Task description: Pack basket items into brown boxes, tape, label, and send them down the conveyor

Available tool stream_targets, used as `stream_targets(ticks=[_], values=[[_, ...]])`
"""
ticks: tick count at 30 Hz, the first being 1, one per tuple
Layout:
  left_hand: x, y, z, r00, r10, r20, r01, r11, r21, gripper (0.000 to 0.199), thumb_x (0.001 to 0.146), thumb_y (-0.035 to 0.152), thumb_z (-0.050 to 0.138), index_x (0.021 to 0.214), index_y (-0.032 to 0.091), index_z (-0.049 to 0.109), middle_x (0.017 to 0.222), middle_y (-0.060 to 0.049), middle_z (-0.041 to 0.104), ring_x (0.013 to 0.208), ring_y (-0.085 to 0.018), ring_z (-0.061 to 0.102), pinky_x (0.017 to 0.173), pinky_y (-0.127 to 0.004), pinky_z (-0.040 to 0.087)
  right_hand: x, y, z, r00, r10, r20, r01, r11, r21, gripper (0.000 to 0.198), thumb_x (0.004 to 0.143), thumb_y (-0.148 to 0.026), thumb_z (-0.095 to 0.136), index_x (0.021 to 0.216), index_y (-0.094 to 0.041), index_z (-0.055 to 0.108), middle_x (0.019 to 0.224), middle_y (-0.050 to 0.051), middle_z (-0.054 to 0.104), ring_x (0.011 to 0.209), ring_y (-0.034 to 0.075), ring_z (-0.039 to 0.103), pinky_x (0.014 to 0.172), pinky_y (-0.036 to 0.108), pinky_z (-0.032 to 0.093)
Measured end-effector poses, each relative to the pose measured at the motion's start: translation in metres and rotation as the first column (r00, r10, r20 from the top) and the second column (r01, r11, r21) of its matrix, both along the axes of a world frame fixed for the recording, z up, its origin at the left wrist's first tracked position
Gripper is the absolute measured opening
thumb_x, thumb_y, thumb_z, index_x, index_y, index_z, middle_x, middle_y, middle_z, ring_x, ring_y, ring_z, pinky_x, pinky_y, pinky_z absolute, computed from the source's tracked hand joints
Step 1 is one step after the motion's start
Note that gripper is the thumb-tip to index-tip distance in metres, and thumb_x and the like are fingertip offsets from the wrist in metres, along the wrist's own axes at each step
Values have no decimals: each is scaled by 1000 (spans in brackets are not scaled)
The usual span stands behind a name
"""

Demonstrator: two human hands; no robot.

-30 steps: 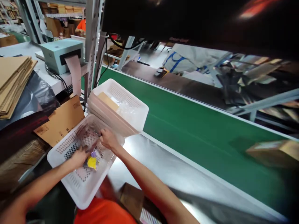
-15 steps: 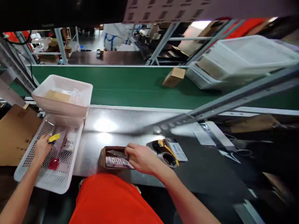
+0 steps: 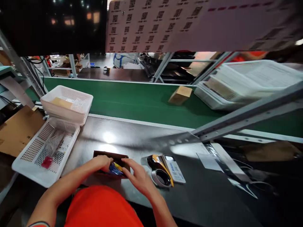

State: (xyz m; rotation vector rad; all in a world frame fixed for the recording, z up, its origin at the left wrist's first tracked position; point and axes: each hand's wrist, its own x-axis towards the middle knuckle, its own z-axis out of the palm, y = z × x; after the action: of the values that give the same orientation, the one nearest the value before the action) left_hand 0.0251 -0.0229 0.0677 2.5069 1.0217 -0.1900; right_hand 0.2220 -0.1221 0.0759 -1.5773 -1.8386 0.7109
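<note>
A small open cardboard box [image 3: 111,154] sits on the metal table in front of me. Inside it lies a yellow-and-blue packet [image 3: 115,169], partly covered by my fingers. My left hand [image 3: 102,163] reaches over the box's left side, its fingers closed at the packet's edge and partly hidden. At the right end of the box is my right hand [image 3: 137,173], thumb and fingers apart, touching the rim. A white perforated basket [image 3: 22,168] on the left holds a red item [image 3: 47,162] and clear bags.
Right of the box are a tape dispenser [image 3: 162,176] and a white device with a screen [image 3: 174,168]. A second white basket [image 3: 66,110] stands behind the first. The green conveyor [image 3: 132,101] carries a small carton [image 3: 180,95]. A metal post [image 3: 236,118] slants across the right.
My left hand has moved right from the basket into the box, bringing the yellow-and-blue packet. My right hand has shifted to the box's right end, its fingers spreading. The view has tilted up.
</note>
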Motion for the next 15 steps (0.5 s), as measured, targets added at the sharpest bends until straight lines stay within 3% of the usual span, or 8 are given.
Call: stream_targets(ticks=[2,5,7,9,11,13,15], values=[[-2,3,1,999,42,-20,-43,999,-30,65,64,17,87,128,16,76,88,-17,82,71,-32,77,63,-37,59,-4,-4,-7,998,55,-24,-55,998,3,37,97,-39,54,124,-23,73,125,13,77,115,29,73,101,48,61],[-21,3,16,993,109,40,-109,994,-9,58,88,23,67,146,22,63,113,-17,81,96,-30,79,81,-38,62,-14,0,-21,991,130,-26,-131,991,-2,39,99,-42,50,123,-23,74,126,15,76,118,30,72,103,48,59],[-49,3,28,972,151,182,-156,988,16,52,95,14,49,143,26,66,126,-11,78,112,-24,75,95,-34,60,-23,8,-30,983,181,2,-181,983,-43,42,101,-42,44,122,-22,75,128,16,75,120,31,72,106,50,57],[-92,7,34,913,255,320,-284,958,45,55,93,7,42,135,26,71,129,-5,77,117,-20,72,104,-30,56,-32,18,-36,971,233,62,-224,966,-127,45,102,-43,40,119,-22,75,130,16,75,119,33,72,104,52,57],[-147,14,34,822,480,308,-530,842,102,53,94,7,40,134,23,71,129,-6,77,116,-18,71,105,-29,55,-41,27,-38,945,302,128,-261,928,-267,45,102,-45,38,108,-24,77,120,15,77,107,34,76,93,51,60],[-205,20,28,645,757,106,-755,610,241,46,99,12,41,136,21,67,133,-9,74,119,-19,70,104,-30,54,-49,35,-36,916,360,175,-277,886,-372,45,102,-45,37,95,-25,77,105,13,80,95,34,78,84,48,61],[-254,21,16,518,855,-18,-818,501,283,35,96,18,55,127,12,69,125,-18,74,111,-27,73,95,-36,57,-55,41,-31,916,347,201,-263,899,-351,44,103,-41,37,100,-25,78,109,13,80,104,33,77,87,45,59]])
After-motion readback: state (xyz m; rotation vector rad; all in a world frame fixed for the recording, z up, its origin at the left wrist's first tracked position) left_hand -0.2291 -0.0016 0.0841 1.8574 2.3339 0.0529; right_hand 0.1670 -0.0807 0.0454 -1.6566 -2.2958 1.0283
